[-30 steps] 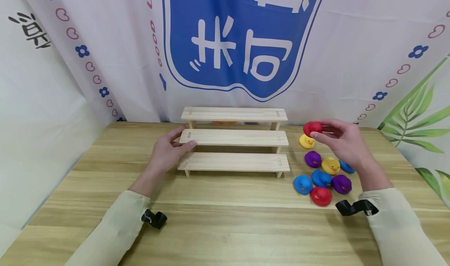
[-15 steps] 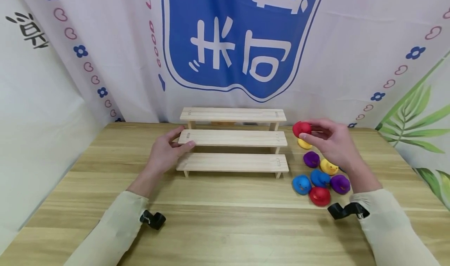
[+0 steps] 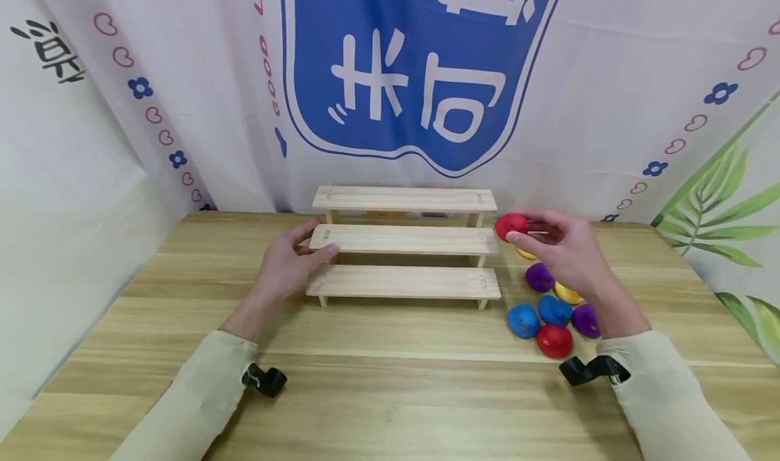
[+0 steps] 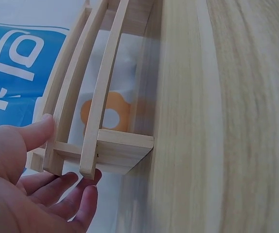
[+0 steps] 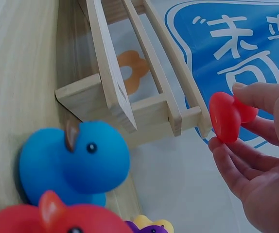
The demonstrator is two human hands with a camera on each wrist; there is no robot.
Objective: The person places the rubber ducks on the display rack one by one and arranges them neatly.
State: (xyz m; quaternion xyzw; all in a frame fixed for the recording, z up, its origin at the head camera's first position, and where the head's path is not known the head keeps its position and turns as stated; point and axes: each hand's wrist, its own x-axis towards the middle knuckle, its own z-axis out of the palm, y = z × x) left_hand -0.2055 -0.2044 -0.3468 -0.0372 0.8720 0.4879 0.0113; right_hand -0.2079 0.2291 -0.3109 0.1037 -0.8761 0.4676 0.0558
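Note:
A three-tier wooden stand (image 3: 402, 239) rests at the back of the table. My left hand (image 3: 286, 266) holds the left end of its middle board, thumb on top; in the left wrist view that thumb presses the board (image 4: 76, 92) and the fingers lie along the board ends. My right hand (image 3: 563, 248) pinches a red rubber duck (image 3: 510, 227) between thumb and fingers, raised off the table near the stand's right end. In the right wrist view the held red duck (image 5: 225, 116) appears beside the upper board's end, a small gap apart.
To the stand's right lie loose ducks: a purple one (image 3: 539, 277), a yellow one (image 3: 568, 293), blue ones (image 3: 523, 320), a red one (image 3: 554, 340) and another purple one (image 3: 586, 321). My right hand partly hides a yellow duck (image 3: 525, 252). A printed curtain (image 3: 244, 109) hangs behind.
My right hand has moved left with the red duck, from above the yellow duck to near the stand's right end. My left hand stays on the stand.

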